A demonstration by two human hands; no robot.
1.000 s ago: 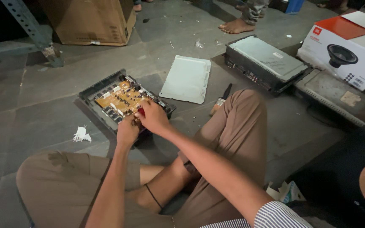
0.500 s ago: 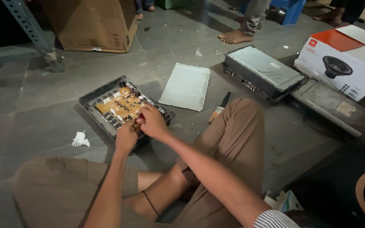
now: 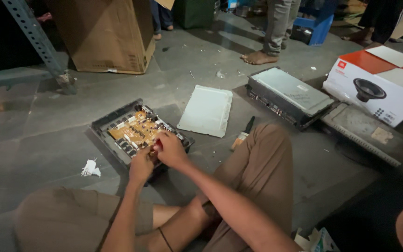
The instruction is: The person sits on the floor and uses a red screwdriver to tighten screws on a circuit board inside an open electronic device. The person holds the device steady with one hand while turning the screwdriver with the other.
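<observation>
**Both hands at the near corner of the opened amplifier**

The open dark metal amplifier chassis with its tan circuit board (image 3: 134,133) lies flat on the grey concrete floor (image 3: 47,140) just in front of my crossed legs, turned at an angle to me. My right hand (image 3: 171,150) rests on its near corner, fingers curled shut around a small red-tipped thing I cannot make out. My left hand (image 3: 141,165) sits right beside it, touching the same corner; its fingers are bent down against the chassis edge, but I cannot tell whether that grip is closed on anything.

Just beyond the chassis, to the right, lies a pale rectangular cover plate (image 3: 206,111), flat and apart from it. A small paintbrush with a dark handle (image 3: 242,134) lies between that plate and my right knee. A scrap of crumpled white paper (image 3: 90,168) sits on the floor left of the chassis.

Farther right stand a closed dark amplifier with a silver-grey top (image 3: 288,95) and, touching its far end, a dusty flat grey unit (image 3: 371,133). Behind them is a white and orange carton printed with a loudspeaker picture (image 3: 378,81). At the far left are a large brown cardboard box (image 3: 103,35) and a slanted perforated steel rack post (image 3: 36,39). Another person's bare foot (image 3: 257,57) stands on the floor beyond the closed amplifier.
</observation>
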